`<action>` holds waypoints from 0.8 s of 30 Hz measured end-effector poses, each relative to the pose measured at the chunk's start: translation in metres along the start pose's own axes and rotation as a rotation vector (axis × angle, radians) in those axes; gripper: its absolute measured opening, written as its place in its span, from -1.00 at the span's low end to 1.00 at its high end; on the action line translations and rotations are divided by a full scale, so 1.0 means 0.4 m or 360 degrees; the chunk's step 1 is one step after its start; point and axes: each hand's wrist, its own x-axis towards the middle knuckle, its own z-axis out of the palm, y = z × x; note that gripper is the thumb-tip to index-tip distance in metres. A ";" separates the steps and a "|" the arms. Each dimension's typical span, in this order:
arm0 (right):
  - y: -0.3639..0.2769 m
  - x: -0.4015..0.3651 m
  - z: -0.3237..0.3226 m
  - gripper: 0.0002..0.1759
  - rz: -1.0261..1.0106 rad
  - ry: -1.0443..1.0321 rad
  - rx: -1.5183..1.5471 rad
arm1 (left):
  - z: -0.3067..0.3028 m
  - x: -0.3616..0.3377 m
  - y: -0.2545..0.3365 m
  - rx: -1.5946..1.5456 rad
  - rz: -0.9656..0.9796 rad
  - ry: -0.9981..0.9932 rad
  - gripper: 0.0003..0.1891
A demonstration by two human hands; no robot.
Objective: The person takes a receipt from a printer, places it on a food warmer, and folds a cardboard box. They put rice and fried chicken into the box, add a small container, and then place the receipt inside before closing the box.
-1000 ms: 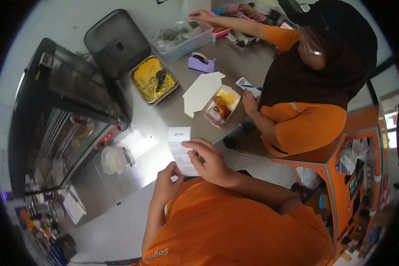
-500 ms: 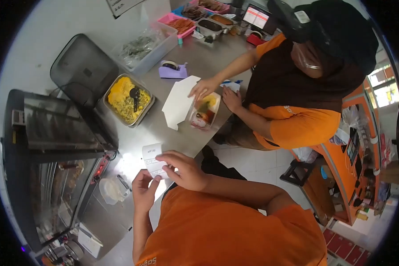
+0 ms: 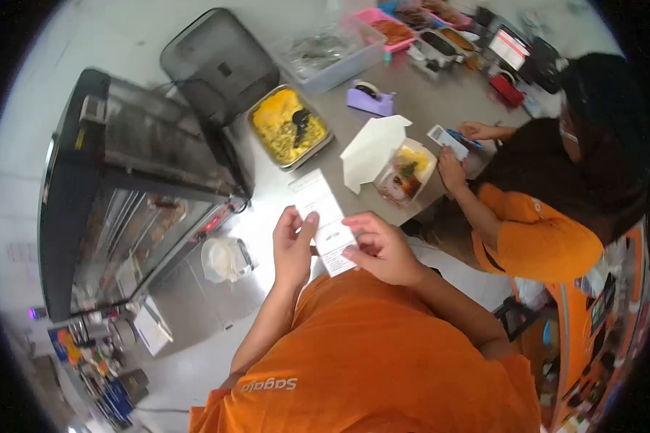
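Note:
I hold a long white paper receipt (image 3: 323, 216) in front of my chest with both hands. My left hand (image 3: 293, 247) pinches its left edge with the fingers up. My right hand (image 3: 380, 245) grips its lower right part. Beyond the receipt on the steel counter (image 3: 282, 189) lies an open white food box (image 3: 391, 160) with rice and other food inside. A co-worker in orange and black stands at the right, with one hand (image 3: 450, 163) resting by the box and the other hand (image 3: 478, 130) on a small slip of paper (image 3: 444, 140).
A glass display warmer (image 3: 123, 195) stands at the left. A steel pan of yellow rice with a dark spoon (image 3: 290, 126), a dark lid (image 3: 220, 61), a purple tape dispenser (image 3: 370, 98), a clear bin (image 3: 325, 49) and pink trays (image 3: 397, 22) line the counter's far side.
My view swung and the receipt rose higher between my hands. The co-worker's hand left the food box and now rests on the slip of paper.

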 end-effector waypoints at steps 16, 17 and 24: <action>-0.060 0.002 -0.017 -0.65 -0.0029 0.0060 -0.0228 | 0.000 -0.023 0.032 -0.0288 -0.0197 -0.0209 -0.67; -0.060 0.003 -0.017 -0.65 -0.0025 0.0052 -0.0230 | 0.001 -0.024 0.032 -0.0266 -0.0179 -0.0205 -0.67; -0.104 0.032 -0.003 -0.66 -0.0793 0.0194 -0.1390 | 0.005 -0.027 0.028 0.0008 -0.0031 -0.0145 -0.68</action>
